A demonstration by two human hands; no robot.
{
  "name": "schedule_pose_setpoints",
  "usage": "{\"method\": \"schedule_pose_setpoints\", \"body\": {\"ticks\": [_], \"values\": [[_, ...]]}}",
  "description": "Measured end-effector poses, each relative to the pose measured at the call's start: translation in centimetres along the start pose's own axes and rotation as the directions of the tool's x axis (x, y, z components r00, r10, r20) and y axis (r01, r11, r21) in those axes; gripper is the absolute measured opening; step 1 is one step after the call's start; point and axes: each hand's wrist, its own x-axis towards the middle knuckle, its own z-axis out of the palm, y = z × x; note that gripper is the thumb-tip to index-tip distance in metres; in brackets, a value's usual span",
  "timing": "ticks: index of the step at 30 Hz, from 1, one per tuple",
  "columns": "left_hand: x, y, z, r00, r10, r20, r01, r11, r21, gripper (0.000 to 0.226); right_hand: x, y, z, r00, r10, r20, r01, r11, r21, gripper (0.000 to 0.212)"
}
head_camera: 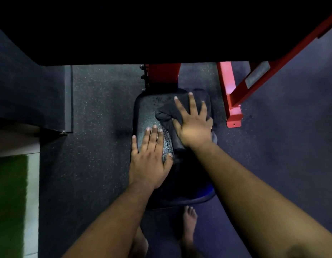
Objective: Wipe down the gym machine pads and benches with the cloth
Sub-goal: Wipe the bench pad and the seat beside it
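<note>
The cloth point(182, 112), one dark crumpled piece, lies on the far right part of the seat pad point(146, 116) in the middle of the frame. Nearest the camera, at the bottom centre, two bare feet stand on the speckled rubber floor point(98, 112); the right foot point(189, 220) shows toes just below the pad's near edge. Two bare forearms reach up from the lower corners. The left hand point(152, 157) rests flat on the near left of the pad, fingers straight and together, grasping nothing. The right hand point(195, 123) presses down on the cloth with fingers spread wide and straight, palm on the fabric, not clenched around it. The one pad is dark with rounded corners; its surface beside the left hand looks mottled, perhaps damp, though the dim light makes this hard to judge. Beyond the pad, three red frame members point(230, 94) of the machine show: an upright at the pad's far end, a post with a foot plate to the right, and a diagonal bar in the upper right. A green mat point(8, 198) lies at the lower left.
</note>
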Motion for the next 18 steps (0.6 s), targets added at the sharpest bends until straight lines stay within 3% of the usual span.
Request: {"method": "schedule_pose_setpoints", "body": {"ticks": [6, 9, 13, 15, 18], "values": [[-0.1, 0.0, 0.0, 0.999, -0.017, 0.028, 0.018, 1.000, -0.018, 0.082, -12.5, 3.4, 1.3, 1.000, 0.004, 0.003, -0.004, 1.000, 0.024, 0.076], [0.0, 0.3, 0.1, 1.000, -0.028, 0.005, 0.028, 0.999, -0.027, 0.081, -7.1, 2.8, 0.5, 1.000, 0.008, 0.004, -0.008, 1.000, 0.024, 0.075], [-0.1, 0.0, 0.4, 0.999, -0.024, -0.030, 0.024, 1.000, 0.010, 0.083, 4.9, -1.5, -1.4, 0.994, -0.100, 0.047, 0.100, 0.995, 0.013, 0.067], [-0.2, 0.1, 0.4, 1.000, -0.023, -0.018, 0.024, 1.000, 0.017, 0.082, 3.6, -0.5, -1.2, 0.993, -0.120, 0.017, 0.120, 0.992, -0.024, 0.068], [-0.1, 0.2, -0.1, 0.999, -0.035, 0.003, 0.035, 0.999, 0.007, 0.083, -6.1, 3.0, 0.1, 0.984, -0.172, -0.035, 0.171, 0.984, -0.042, 0.073]]}}
